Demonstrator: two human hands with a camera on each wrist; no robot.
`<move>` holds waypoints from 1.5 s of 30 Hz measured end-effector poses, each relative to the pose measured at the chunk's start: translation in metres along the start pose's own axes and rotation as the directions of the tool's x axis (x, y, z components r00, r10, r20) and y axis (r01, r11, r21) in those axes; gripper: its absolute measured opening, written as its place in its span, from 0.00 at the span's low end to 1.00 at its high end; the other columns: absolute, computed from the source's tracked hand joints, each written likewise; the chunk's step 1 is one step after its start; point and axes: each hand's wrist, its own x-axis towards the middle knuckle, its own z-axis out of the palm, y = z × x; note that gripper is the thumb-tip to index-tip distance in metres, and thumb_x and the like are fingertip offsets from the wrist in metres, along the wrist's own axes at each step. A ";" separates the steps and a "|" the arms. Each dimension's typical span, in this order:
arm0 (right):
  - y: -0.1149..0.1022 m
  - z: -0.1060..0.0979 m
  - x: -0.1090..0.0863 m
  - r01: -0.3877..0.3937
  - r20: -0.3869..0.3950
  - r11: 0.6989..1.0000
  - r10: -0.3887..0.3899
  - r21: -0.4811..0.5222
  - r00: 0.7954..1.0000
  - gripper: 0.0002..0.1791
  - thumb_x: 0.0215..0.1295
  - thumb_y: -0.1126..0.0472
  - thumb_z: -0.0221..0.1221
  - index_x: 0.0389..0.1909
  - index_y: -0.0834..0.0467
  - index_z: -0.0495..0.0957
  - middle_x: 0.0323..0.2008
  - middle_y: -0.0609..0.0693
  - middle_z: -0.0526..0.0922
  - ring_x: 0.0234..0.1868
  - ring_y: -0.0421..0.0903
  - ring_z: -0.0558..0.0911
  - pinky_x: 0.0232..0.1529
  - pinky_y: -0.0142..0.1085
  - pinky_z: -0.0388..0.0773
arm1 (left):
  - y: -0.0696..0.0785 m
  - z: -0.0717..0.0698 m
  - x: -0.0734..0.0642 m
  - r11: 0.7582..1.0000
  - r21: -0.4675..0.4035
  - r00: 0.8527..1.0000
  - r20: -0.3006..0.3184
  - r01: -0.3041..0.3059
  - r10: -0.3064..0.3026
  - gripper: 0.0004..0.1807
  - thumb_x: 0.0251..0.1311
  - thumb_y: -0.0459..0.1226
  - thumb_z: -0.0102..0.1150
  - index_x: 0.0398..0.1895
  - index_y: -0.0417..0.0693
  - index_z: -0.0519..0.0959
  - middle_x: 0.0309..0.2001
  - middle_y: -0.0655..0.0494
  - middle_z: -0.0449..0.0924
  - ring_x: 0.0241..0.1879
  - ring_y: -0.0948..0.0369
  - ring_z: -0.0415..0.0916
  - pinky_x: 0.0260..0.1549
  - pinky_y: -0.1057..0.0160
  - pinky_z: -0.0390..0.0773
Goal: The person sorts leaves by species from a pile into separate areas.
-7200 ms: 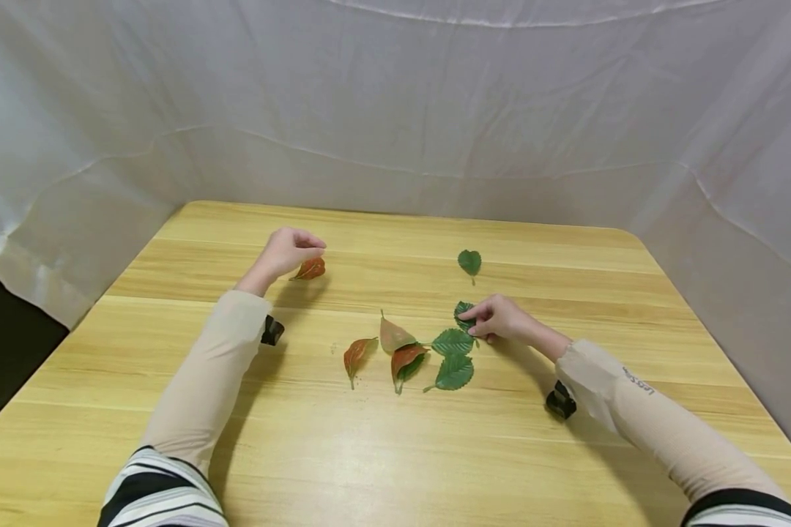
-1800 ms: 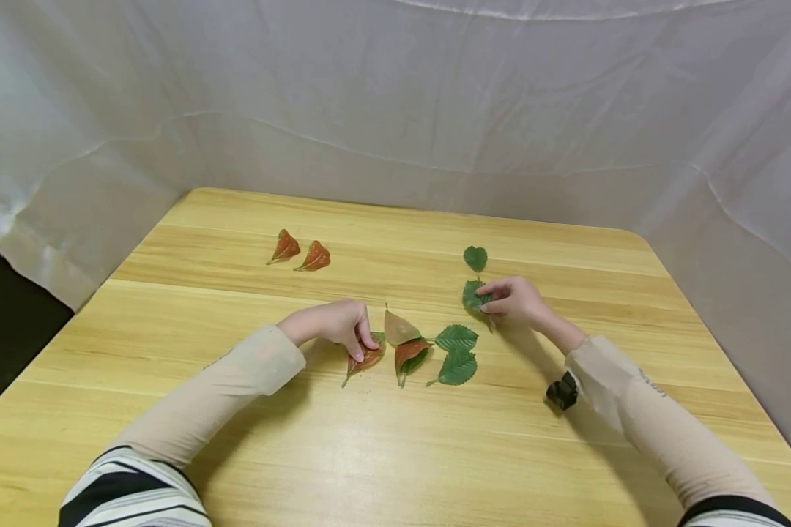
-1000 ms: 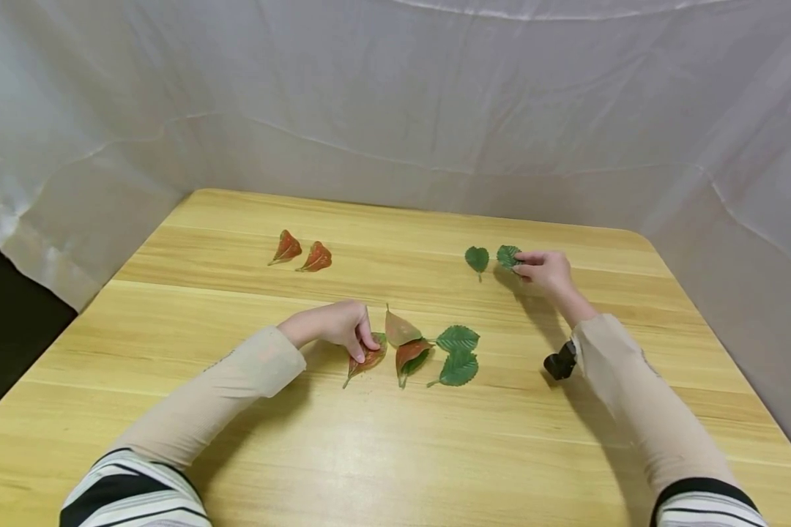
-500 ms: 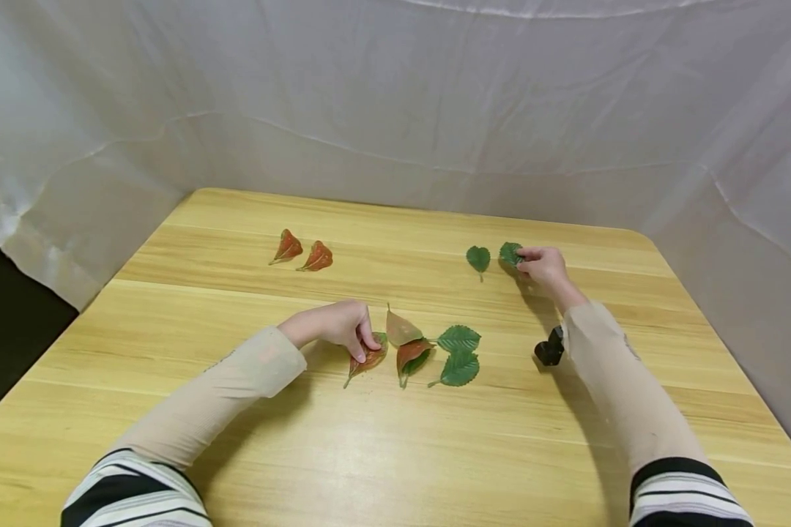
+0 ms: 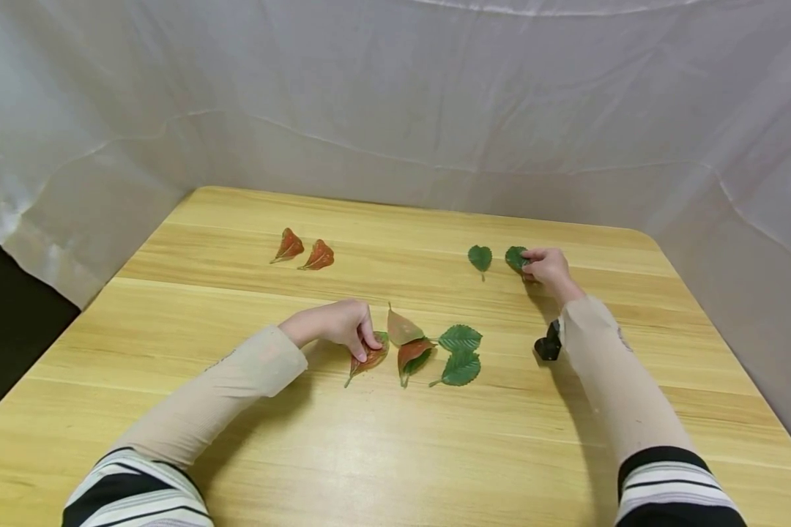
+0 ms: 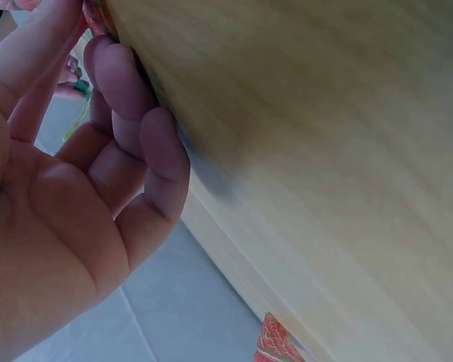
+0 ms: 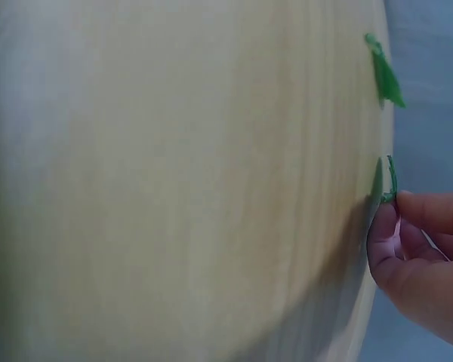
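My left hand pinches a red leaf between thumb and finger, low over the middle of the table. In the left wrist view only a bit of that leaf shows at the top, beyond the curled fingers. At the back right, my right hand pinches a green leaf by its edge. The right wrist view shows this leaf edge-on at the fingertips, close over the wood. Left of it lies a second green leaf. Beside my left hand is a cluster with a brownish leaf and a curled red leaf.
Two more green leaves touch the cluster on its right. A pair of red leaves lies at the back left of the wooden table. A pale curtain hangs behind the table.
My right hand has carried its green leaf from the middle to the back right, beside the other green leaf. My left hand set a red leaf at the back left, then took hold of another.
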 end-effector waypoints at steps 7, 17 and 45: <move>0.011 -0.001 0.010 0.019 0.003 1.000 -0.019 0.004 1.000 0.21 0.58 0.75 0.52 0.54 0.67 0.70 0.55 0.66 0.68 0.34 0.46 0.75 0.32 0.31 0.75 | 0.002 0.000 -0.001 1.000 -0.007 1.000 0.002 0.018 -0.018 0.13 0.37 0.30 0.70 0.32 0.44 0.84 0.34 0.54 0.82 0.20 0.69 0.60 0.25 0.72 0.65; -0.002 0.004 -0.005 0.033 -0.001 0.995 -0.033 -0.095 0.999 0.22 0.59 0.76 0.50 0.56 0.70 0.67 0.58 0.68 0.64 0.27 0.40 0.72 0.27 0.27 0.72 | 0.002 -0.001 -0.001 1.000 0.006 1.000 0.005 0.003 -0.003 0.13 0.37 0.30 0.70 0.32 0.43 0.84 0.34 0.54 0.82 0.20 0.69 0.59 0.24 0.72 0.64; -0.017 0.004 -0.033 0.137 -0.102 0.990 -0.133 0.037 0.986 0.21 0.57 0.66 0.58 0.52 0.68 0.71 0.42 0.58 0.75 0.29 0.42 0.78 0.36 0.36 0.76 | 0.003 -0.001 0.000 1.000 -0.003 1.000 0.016 -0.002 0.002 0.14 0.37 0.30 0.69 0.33 0.43 0.83 0.34 0.53 0.82 0.20 0.70 0.62 0.24 0.73 0.66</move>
